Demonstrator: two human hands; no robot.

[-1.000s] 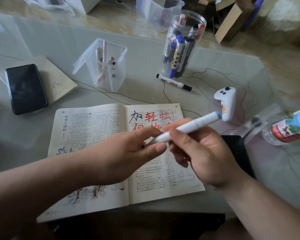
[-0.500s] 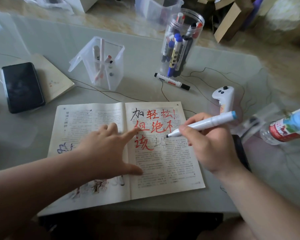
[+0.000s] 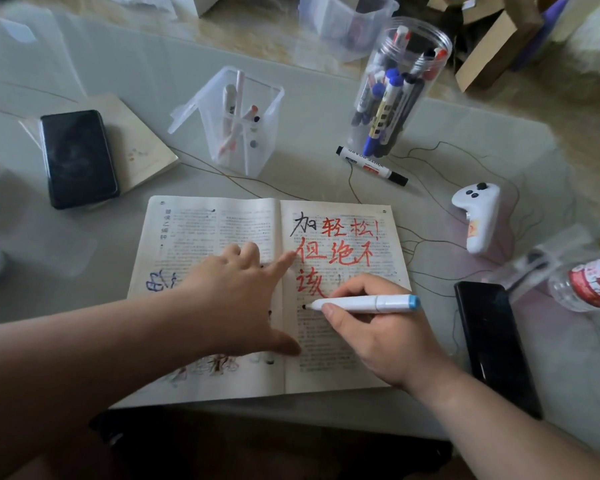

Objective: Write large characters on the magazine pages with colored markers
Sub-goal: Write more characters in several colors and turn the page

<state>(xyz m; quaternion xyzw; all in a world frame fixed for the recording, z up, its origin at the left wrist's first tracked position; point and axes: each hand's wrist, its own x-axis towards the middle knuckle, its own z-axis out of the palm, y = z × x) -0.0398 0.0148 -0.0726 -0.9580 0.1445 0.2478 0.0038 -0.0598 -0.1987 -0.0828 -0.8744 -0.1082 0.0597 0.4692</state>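
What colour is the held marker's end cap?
Light blue; the marker shows best in the head view.

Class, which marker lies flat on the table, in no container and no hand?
The black-capped marker beside the jar: it lies on the table; the rest stand in the jar or tub.

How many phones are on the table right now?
2. The left phone lies on a notebook at far left; the right phone lies just right of the magazine. None appears hidden.
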